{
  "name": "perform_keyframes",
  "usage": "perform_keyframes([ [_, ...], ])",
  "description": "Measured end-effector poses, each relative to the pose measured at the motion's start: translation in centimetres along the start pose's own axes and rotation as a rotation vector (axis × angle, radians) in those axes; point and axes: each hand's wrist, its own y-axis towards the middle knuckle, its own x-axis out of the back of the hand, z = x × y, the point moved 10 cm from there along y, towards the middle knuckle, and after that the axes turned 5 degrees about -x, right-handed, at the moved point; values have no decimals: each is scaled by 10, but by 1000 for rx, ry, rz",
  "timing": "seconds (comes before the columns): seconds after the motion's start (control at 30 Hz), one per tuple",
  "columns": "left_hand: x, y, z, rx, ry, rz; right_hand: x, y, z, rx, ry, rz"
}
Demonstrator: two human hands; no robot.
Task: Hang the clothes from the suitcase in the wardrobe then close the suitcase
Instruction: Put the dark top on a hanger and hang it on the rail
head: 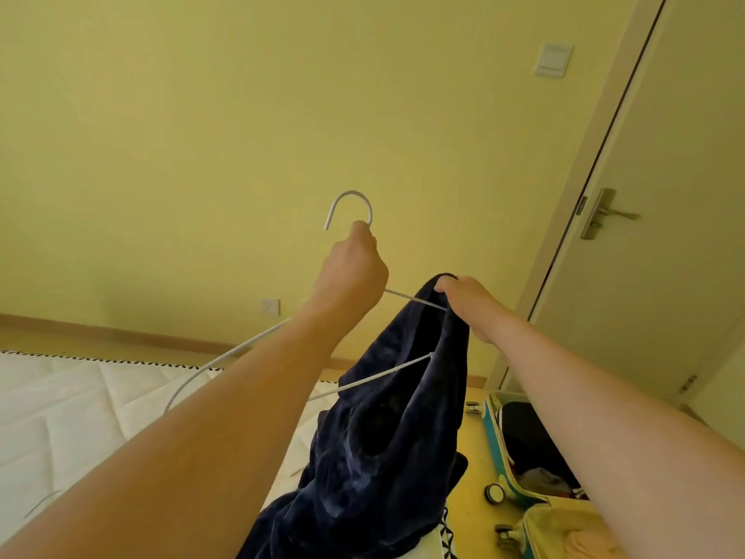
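I see the mattress (60, 405) at lower left and the open suitcase (498, 441) on the floor at right. A navy garment (387, 437) hangs from my right hand (467, 300), apparently half-threaded on the white hanger (350, 197), whose neck my left hand (350, 272) grips.
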Motion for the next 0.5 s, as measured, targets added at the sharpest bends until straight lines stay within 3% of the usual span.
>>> perform_keyframes([
  [0.13, -17, 6, -15, -2, -134, -49, -15, -17, 47, 251, -23, 25],
  [0.3, -16, 30, 16, 51, -187, -68, -12, -22, 49, 431, -427, 32],
  [0.37, -6, 21, 6, -130, 82, -192, -8, -15, 44, 445, -541, -25],
  [0.43, -13, -9, -12, -429, 178, -279, 4, -8, 38, 431, -525, -142],
  [0.5, -46, -41, -8, -563, 120, -114, 18, -2, 30, 386, -512, -256],
])
